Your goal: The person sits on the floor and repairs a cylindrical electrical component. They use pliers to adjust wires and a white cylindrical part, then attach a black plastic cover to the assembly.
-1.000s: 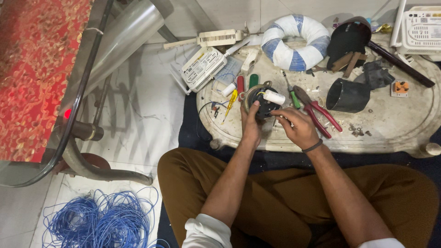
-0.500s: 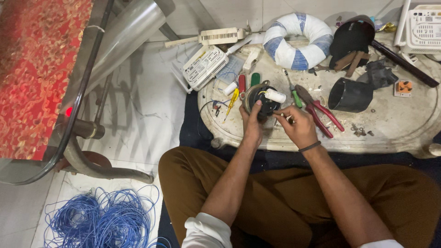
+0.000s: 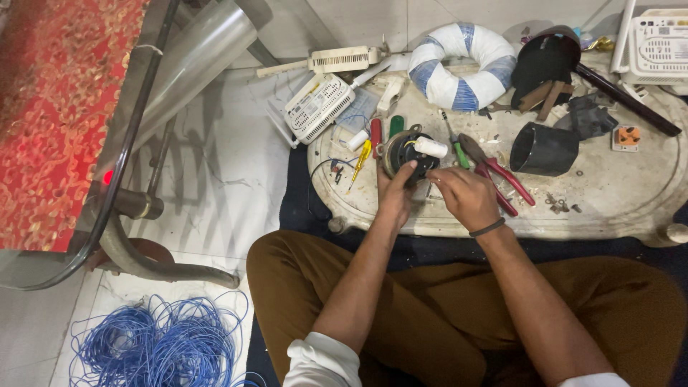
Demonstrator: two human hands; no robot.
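A small round motor [image 3: 408, 148] with copper windings and a white cylinder on top sits on a low oval white table [image 3: 616, 208]. My left hand [image 3: 395, 193] grips the motor's near side, thumb up against its body. My right hand [image 3: 466, 197] hovers just right of the motor, fingers pinched together on something too small to make out, likely a thin wire. A dark band circles my right wrist. Red-handled pliers [image 3: 498, 175] lie right behind my right hand. I sit cross-legged in brown trousers.
A blue-and-white wound ring [image 3: 462, 64], black pipe pieces [image 3: 542, 148], screwdrivers [image 3: 362, 159], white perforated casings [image 3: 319, 106] and an orange socket [image 3: 626, 137] crowd the table. Blue wire [image 3: 154, 344] lies coiled on the floor at lower left. A glass table with a metal frame [image 3: 122, 179] stands left.
Both hands stay at the motor; my right hand has shifted slightly right and lower. The view has drifted a little.
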